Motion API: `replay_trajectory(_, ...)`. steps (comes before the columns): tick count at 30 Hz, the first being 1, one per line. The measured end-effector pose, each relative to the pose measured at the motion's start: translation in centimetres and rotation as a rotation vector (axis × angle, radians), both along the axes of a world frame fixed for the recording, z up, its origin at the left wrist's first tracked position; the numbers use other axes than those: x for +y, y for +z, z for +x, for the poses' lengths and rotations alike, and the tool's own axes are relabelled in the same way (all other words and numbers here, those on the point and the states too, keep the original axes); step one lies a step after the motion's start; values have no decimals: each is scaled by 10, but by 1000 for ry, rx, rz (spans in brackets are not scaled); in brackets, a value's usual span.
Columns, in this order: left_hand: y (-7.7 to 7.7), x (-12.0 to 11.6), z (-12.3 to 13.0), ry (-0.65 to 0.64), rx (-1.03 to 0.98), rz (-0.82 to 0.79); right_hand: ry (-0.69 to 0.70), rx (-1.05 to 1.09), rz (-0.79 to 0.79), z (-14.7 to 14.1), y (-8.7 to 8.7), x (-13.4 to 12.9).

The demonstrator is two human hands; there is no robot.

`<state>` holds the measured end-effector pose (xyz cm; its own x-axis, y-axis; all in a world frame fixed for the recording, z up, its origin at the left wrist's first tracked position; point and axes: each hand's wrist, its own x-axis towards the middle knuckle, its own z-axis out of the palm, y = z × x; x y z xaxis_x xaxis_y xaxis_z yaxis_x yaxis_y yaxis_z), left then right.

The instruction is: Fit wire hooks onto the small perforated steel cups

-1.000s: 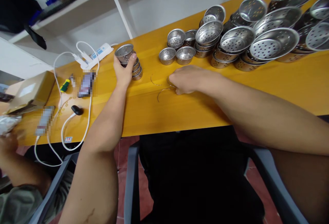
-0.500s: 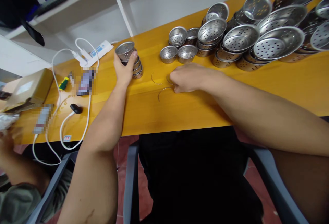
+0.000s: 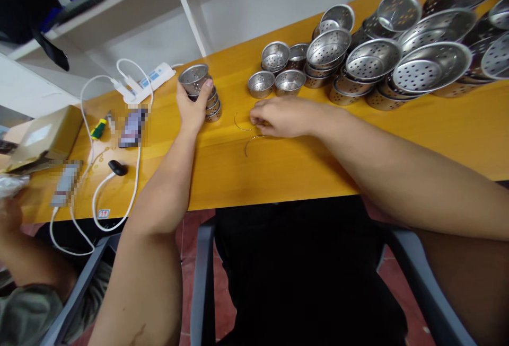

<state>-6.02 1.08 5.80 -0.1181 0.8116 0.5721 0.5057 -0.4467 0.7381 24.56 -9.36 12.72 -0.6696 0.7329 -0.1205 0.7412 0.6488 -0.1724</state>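
My left hand (image 3: pixel 194 106) is wrapped round a stack of perforated metal cups (image 3: pixel 193 77), its thumb against the side near the top. The stack stands slightly tilted on the wooden table (image 3: pixel 222 176). Farther right, my right hand (image 3: pixel 280 116) is low over the table with its fingers curled and bunched together. What those fingers hold, if anything, is hidden. Just left of them lie two thin curved wires, an upper wire (image 3: pixel 240 125) and a lower wire (image 3: pixel 247 147). The lower one runs up close to the fingers.
Several perforated metal cups (image 3: pixel 290 82) and larger perforated bowls (image 3: pixel 431 68) are stacked along the back right. At the left are a power strip (image 3: pixel 153 82), white cables, a phone (image 3: pixel 133 127), a green-yellow screwdriver (image 3: pixel 99 129) and a cardboard box (image 3: pixel 47 136). Another person's arm (image 3: pixel 35 258) shows lower left.
My right hand has shifted a little to the left and its fingers have changed their curl. The wire ring seen beside its fingers earlier no longer shows. My left hand has stayed put.
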Motion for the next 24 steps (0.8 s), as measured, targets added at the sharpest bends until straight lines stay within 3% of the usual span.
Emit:
replay_trajectory(5, 3, 0, 1, 11, 49, -51, -56, -34, -8, -1, 1, -1)
replay_trajectory(11, 5, 0, 2, 35, 89, -38, 10, 50, -232, 7, -5, 5)
replay_trajectory(19, 11, -3, 7, 35, 109, -132, -50, -161, -130, 4, 4, -6)
replay_trajectory(24, 8, -2, 5, 35, 45, -104, -48, -115, -121, 3, -1, -7)
